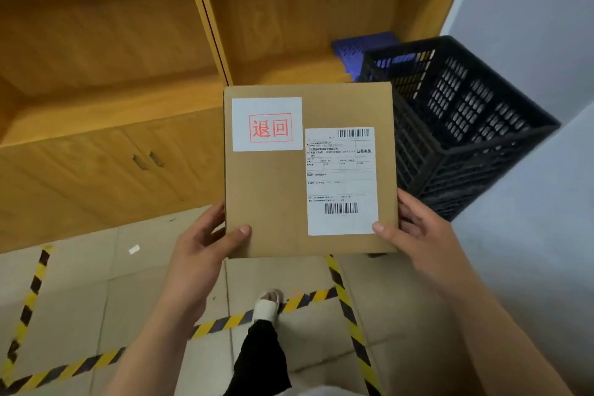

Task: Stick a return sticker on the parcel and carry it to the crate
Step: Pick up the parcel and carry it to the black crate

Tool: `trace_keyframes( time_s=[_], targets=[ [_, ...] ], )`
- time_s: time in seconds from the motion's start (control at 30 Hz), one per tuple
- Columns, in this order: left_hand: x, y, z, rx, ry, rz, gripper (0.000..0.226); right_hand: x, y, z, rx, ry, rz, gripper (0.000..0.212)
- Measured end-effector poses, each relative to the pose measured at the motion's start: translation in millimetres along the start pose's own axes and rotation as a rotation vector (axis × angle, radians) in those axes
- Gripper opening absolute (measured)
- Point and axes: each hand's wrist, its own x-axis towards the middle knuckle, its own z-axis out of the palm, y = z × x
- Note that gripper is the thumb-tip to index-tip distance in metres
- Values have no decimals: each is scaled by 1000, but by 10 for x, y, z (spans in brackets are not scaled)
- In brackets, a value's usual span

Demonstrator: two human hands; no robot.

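Note:
I hold a flat brown cardboard parcel (273,196) level in front of me. A white return sticker (266,124) with red characters sits at its top left, beside a shipping label (342,182) with barcodes. My left hand (205,244) grips the parcel's lower left edge, thumb on top. At the lower right corner my right hand (414,235) grips it, thumb on the label's corner. A black slatted plastic crate (466,125) stands on the floor just beyond and right of the parcel, its opening partly hidden by the parcel.
Wooden shelving and cabinets (112,106) fill the left and back. A blue basket (360,48) sits behind the crate. Yellow-black tape (350,315) marks the tiled floor. My foot in a white slipper (266,307) is below. A pale wall (530,10) rises at right.

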Motion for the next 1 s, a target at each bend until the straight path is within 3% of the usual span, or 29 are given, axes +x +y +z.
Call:
trace_keyframes(
  time_s=[0.33, 0.47, 0.7, 1.0],
  targets=[
    [1944, 489, -184, -46, -255, -44, 57, 1322, -504, 608, -174, 310, 82, 64],
    [2559, 614, -9, -5, -368, -48, 58, 1605, -523, 612, -134, 428, 85, 55],
    [3252, 878, 791, 44, -521, -53, 52, 2000, -465, 232, -58, 643, 211, 62],
    [4079, 1434, 2198, 242, -676, 63, 57, 2718, -289, -728, 104, 750, 218, 61]
  ],
)
